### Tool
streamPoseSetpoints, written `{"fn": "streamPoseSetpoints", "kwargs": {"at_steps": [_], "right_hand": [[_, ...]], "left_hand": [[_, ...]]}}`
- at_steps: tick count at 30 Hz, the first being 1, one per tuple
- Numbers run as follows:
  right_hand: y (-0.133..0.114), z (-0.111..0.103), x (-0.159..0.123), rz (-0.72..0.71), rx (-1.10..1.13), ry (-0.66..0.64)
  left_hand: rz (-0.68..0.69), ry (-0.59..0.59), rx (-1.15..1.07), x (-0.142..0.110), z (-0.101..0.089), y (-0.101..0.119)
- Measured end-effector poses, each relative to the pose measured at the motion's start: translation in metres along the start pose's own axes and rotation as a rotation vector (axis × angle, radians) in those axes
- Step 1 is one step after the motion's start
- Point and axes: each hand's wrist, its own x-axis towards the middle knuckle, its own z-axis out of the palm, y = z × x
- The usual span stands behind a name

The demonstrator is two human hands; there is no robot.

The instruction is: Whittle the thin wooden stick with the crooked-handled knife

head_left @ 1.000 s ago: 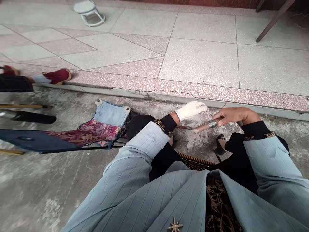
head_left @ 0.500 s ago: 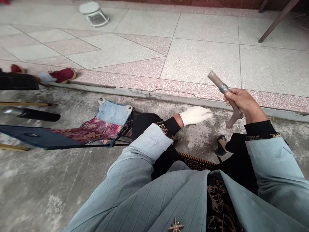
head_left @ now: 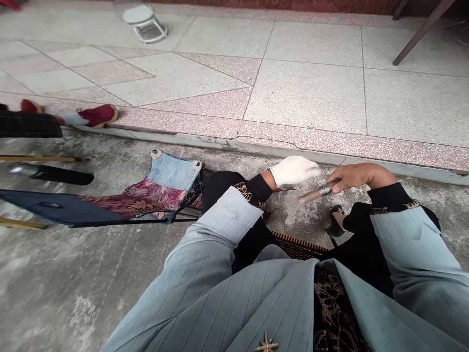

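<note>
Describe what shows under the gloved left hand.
Part of a thin brownish rod shows beneath the left hand, with grey concrete below. The palm and anything in it are hidden.

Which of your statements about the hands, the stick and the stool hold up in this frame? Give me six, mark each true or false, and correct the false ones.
1. The left hand wears a white glove. True.
2. The right hand grips a stick with metal wire wound around it. True.
3. The right hand is gloved too. False: the right hand is bare.
4. A white stool stands on the tiled floor. True.
5. The white stool lies on its side. False: the white stool is upright.
6. Both hands hold the stick. False: only the right hand holds the stick.
</note>
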Motion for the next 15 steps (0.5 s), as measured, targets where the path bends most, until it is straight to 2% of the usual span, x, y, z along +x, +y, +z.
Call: {"fn": "streamPoseSetpoints", "kwargs": {"at_steps": [1, 3, 6, 8, 11, 15], "right_hand": [[-0.002, -0.001, -0.008, -0.092, 0.083, -0.016], [-0.005, -0.003, -0.023, -0.222, 0.262, 0.121], [-0.008, -0.005, -0.037, -0.362, 0.579, 0.486], [-0.008, -0.005, -0.037, -0.424, 0.741, 0.702], [-0.008, -0.005, -0.029, -0.377, 0.834, 0.874], [-0.003, -0.005, -0.013, -0.186, 0.728, 0.954]], "left_hand": [[0.007, -0.001, -0.080, 0.000, -0.003, -0.001], [0.001, 0.020, -0.282, 0.000, -0.007, -0.002], [-0.058, 0.098, -0.585, -0.002, -0.011, 0.002], [-0.077, 0.115, -0.676, -0.003, -0.011, 0.005], [-0.031, 0.068, -0.623, -0.004, -0.007, 0.010], [0.021, 0.001, -0.387, 0.000, 0.001, 0.012]]}}
